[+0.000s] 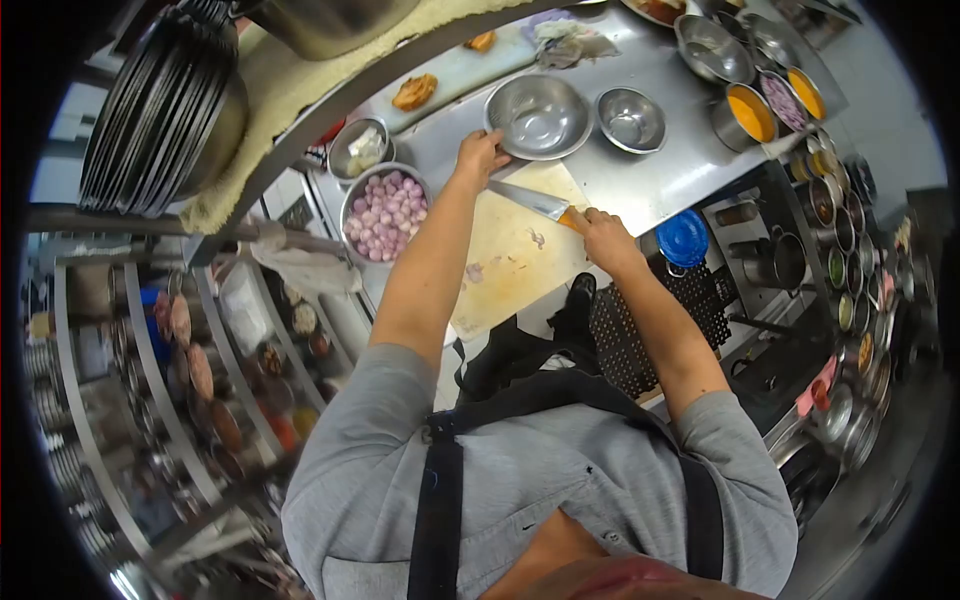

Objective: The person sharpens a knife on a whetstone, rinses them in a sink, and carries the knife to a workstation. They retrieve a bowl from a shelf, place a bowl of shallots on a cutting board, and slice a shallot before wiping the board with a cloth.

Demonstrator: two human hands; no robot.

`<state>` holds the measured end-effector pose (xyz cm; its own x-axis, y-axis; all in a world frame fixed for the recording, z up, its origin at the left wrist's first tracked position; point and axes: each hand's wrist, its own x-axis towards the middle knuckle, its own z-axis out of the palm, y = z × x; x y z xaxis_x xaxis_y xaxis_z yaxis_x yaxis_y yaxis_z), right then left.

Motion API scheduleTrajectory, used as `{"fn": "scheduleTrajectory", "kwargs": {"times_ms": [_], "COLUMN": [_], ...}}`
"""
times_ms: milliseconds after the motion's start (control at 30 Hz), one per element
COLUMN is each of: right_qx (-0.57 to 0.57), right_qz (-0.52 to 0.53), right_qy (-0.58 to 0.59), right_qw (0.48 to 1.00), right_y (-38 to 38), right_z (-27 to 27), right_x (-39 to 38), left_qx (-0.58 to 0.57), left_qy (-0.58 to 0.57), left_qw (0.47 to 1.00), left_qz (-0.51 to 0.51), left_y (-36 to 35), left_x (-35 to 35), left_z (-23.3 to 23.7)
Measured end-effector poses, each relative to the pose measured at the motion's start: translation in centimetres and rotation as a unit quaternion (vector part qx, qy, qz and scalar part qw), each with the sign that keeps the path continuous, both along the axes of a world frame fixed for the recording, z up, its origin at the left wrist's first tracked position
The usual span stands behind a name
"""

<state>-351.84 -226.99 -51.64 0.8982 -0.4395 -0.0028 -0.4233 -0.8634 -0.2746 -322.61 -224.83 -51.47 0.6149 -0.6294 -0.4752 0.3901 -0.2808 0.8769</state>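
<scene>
My left hand (pixel 481 155) is at the near left rim of a wide steel bowl (pixel 541 112), its fingers closed on the edge. Only a shine shows inside that bowl. My right hand (pixel 606 240) grips a kitchen knife (pixel 535 200) by its orange handle, the blade pointing left above the far part of a cutting board (pixel 500 285). A few purplish scraps lie on the board. Left of the board stands a bowl of peeled shallots (pixel 387 215). A smaller steel bowl (pixel 631 119) sits to the right of the wide one.
A small bowl with white pieces (pixel 362 148) stands behind the shallots. Browned food (pixel 414 92) lies on a white board at the back. Containers of orange sauce (pixel 750 114) are at the right end. An overhead shelf (pixel 300 125) with stacked pans overhangs the left.
</scene>
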Motion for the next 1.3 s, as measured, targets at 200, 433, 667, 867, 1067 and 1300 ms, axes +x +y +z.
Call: {"fn": "scheduleTrajectory", "kwargs": {"times_ms": [200, 433, 667, 867, 1067, 1300], "right_qx": [0.157, 0.351, 0.527, 0.529, 0.513, 0.499], "right_qz": [0.044, -0.156, -0.217, -0.144, -0.252, -0.278], "right_qy": [-0.086, -0.099, -0.027, -0.007, -0.087, -0.131], "right_qw": [0.983, 0.918, 0.821, 0.836, 0.816, 0.810], "right_y": [-1.6, 3.7, 10.5, 14.8, 13.2, 12.8], "right_z": [0.6, -1.3, -1.4, -1.0, -1.2, -1.8], "right_x": [-1.6, -10.9, -8.2, -5.5, -8.7, -10.8], "left_qx": [0.022, 0.182, 0.127, 0.061, 0.038, 0.042], "left_qy": [-0.379, -0.537, -0.554, -0.529, -0.529, -0.550], "left_qw": [0.924, 0.822, 0.822, 0.839, 0.843, 0.831], "left_qz": [0.038, 0.060, -0.008, 0.110, 0.086, 0.076], "left_y": [14.0, 24.8, 22.2, 24.8, 24.0, 22.9], "left_x": [-3.7, -14.1, -15.7, -13.5, -14.0, -14.3], "left_z": [0.0, -5.6, -5.7, -6.3, -5.8, -6.2]}}
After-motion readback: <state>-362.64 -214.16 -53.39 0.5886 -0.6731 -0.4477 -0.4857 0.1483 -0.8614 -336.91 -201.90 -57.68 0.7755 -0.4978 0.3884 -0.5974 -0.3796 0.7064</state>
